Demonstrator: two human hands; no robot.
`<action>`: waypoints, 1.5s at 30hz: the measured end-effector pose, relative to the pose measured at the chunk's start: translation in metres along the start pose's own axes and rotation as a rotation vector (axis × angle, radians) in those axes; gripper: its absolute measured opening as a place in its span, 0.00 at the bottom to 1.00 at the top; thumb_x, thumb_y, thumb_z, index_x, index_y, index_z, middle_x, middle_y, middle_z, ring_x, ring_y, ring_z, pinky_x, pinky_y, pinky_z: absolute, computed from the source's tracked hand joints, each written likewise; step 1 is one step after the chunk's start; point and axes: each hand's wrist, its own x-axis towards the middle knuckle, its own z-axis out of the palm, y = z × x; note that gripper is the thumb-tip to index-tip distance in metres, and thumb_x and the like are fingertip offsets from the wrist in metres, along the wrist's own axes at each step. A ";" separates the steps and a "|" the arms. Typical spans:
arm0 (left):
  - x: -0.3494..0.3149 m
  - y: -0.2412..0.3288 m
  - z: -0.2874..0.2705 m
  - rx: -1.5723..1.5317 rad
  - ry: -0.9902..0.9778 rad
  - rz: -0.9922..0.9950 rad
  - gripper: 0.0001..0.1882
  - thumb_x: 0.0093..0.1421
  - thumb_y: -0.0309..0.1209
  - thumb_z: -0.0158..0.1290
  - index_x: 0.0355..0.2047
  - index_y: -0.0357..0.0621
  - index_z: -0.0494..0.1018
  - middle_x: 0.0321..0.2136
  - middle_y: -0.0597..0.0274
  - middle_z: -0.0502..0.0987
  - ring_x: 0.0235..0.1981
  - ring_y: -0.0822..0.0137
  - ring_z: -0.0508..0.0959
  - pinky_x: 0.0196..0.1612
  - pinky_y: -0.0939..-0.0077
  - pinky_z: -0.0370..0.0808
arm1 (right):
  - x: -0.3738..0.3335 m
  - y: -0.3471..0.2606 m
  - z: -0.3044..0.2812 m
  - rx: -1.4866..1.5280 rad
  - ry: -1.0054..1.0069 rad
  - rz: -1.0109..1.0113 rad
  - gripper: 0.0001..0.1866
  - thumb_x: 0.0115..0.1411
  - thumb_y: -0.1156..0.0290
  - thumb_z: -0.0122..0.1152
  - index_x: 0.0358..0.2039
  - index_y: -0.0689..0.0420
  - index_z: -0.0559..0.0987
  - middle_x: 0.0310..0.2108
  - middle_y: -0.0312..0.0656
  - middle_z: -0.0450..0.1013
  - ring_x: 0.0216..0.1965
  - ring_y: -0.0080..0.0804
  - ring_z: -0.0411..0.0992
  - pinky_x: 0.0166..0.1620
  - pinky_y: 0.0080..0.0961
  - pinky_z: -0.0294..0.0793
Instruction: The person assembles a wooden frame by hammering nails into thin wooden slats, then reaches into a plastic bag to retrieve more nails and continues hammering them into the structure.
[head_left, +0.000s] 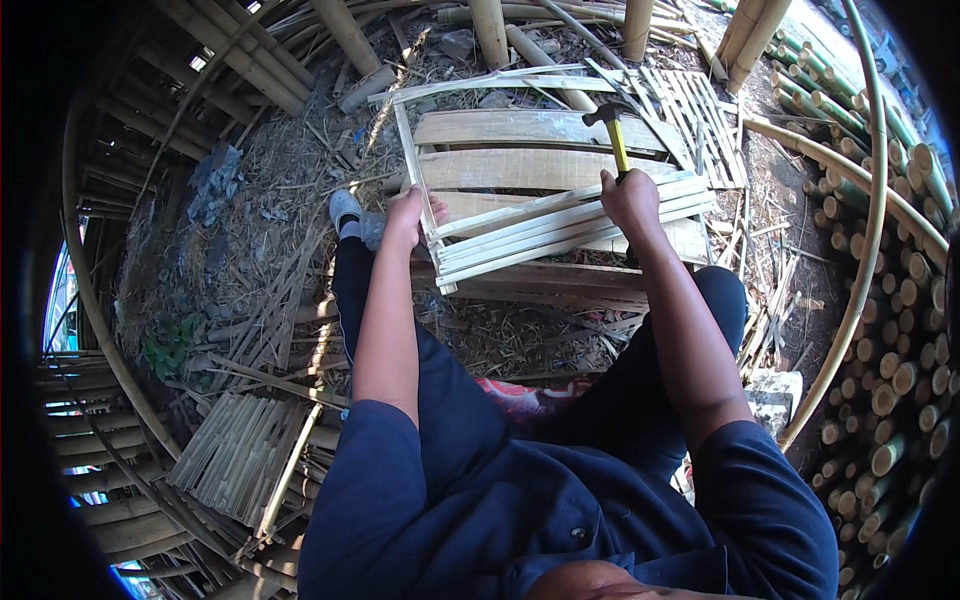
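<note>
Nearest, the left hand (408, 215) clamps the near-left corner of the pale split-bamboo slat frame (560, 225), whose long slats run left to right across weathered wooden planks (530, 130). At the frame's right end the right hand (630, 200) is clenched on the yellow-handled steel claw hammer (612, 130), its dark head raised just beyond the frame. Farther right lie stacked round bamboo poles (900, 330).

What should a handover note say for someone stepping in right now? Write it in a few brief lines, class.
Left hand: gripping the left end of the bamboo slat frame.
Right hand: holding a yellow-handled hammer, head raised above the frame.
Frame rests on wooden planks in front of the knees.
Done: several slats lie side by side in the frame.
Left: whether all are fastened cannot be told.
</note>
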 end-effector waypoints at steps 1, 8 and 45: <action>0.004 0.001 -0.001 0.129 -0.017 0.024 0.22 0.74 0.42 0.46 0.53 0.34 0.74 0.33 0.53 0.80 0.30 0.61 0.83 0.39 0.62 0.87 | 0.000 0.001 -0.001 -0.006 0.003 -0.002 0.24 0.62 0.55 0.66 0.29 0.70 0.83 0.28 0.62 0.79 0.35 0.62 0.80 0.43 0.50 0.79; 0.032 0.012 -0.008 0.663 0.283 0.372 0.18 0.60 0.43 0.64 0.29 0.38 0.85 0.24 0.56 0.83 0.25 0.61 0.82 0.35 0.61 0.75 | -0.002 -0.009 0.001 0.059 -0.060 -0.015 0.25 0.61 0.53 0.67 0.22 0.66 0.81 0.23 0.58 0.78 0.30 0.59 0.79 0.39 0.48 0.77; -0.095 0.015 -0.008 1.021 0.031 0.973 0.13 0.62 0.23 0.58 0.48 0.35 0.79 0.47 0.49 0.81 0.48 0.51 0.80 0.53 0.62 0.75 | -0.004 -0.032 -0.005 0.067 -0.166 -0.180 0.29 0.64 0.47 0.66 0.26 0.66 0.79 0.17 0.50 0.76 0.18 0.41 0.79 0.29 0.38 0.78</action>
